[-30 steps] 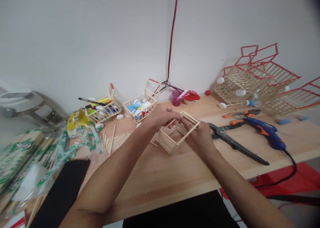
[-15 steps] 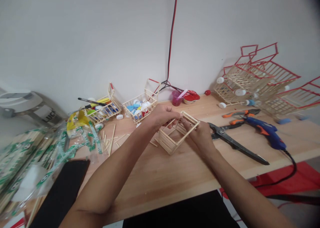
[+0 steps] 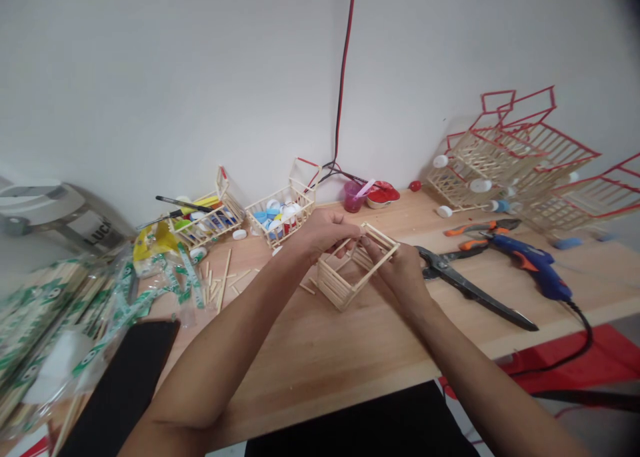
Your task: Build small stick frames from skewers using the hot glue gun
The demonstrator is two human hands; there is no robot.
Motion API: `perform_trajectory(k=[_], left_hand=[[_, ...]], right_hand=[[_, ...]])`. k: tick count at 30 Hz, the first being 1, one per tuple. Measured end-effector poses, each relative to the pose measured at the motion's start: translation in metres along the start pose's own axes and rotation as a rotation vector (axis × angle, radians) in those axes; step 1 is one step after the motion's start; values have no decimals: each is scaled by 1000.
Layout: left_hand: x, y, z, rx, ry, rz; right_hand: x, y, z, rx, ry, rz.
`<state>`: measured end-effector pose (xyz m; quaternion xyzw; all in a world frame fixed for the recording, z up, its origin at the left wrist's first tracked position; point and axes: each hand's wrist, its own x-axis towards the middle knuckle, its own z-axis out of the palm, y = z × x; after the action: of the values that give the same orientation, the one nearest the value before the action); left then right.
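An open box frame of glued wooden craft sticks (image 3: 333,283) is held a little above the wooden workbench (image 3: 320,370), tilted, with its stacked-stick wall toward me. My left hand (image 3: 325,233) grips its upper far corner from the left. My right hand (image 3: 403,270) holds the near rail from the right, fingertips curled inside the frame. Part of the far side is hidden behind my fingers. Loose stick pieces (image 3: 217,287) lie to the left of the frame, and large black shears (image 3: 470,290) lie just right of my right hand.
A blue glue gun (image 3: 535,267) with its black cord and orange-handled pliers (image 3: 480,227) lie at the right. Stick baskets with red rims (image 3: 515,150) stand at the back right. Two smaller baskets of bottle caps (image 3: 283,220) sit by the wall. A plastic bag of sticks (image 3: 45,317) lies at the left.
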<state>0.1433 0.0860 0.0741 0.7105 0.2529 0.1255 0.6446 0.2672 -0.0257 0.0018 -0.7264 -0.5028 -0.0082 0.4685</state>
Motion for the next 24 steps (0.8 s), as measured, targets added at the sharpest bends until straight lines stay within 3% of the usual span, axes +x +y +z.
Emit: perform_trajectory(k=[24], left_hand=[[-2,5,2,-13,20,-30]], right_hand=[[0,1,1,36,-14,16]])
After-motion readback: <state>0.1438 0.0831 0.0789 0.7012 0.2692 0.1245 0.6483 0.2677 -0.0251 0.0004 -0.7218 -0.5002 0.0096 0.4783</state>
